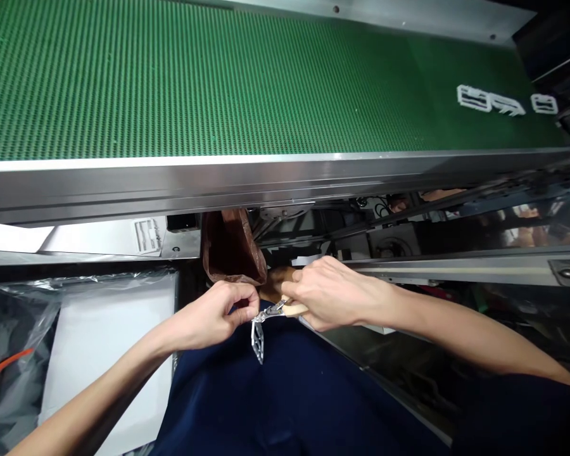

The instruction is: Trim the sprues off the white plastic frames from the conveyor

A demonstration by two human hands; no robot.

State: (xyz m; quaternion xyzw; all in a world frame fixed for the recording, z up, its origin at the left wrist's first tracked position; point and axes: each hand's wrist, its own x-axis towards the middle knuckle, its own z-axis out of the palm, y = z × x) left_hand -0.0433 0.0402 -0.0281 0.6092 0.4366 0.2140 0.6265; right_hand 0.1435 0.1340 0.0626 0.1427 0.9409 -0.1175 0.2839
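My right hand (330,291) grips the pale handles of a pair of nippers (292,308). Their metal jaws meet a small white plastic frame (258,342), which hangs down in front of the dark blue clothing on my lap. Close to the jaws, my left hand (223,311) pinches the upper end of that plastic frame between thumb and forefinger. Whether the jaws are closed on the plastic I cannot make out. Just beyond both hands stands a brown bag (235,244) with its mouth open.
A green conveyor belt (209,82) with a metal rail (171,183) runs across the top. White plastic parts (489,100) lie at its right end. Left, a plastic-lined box holds a white sheet (109,354) and an orange-handled tool (2,370). Machinery fills the right.
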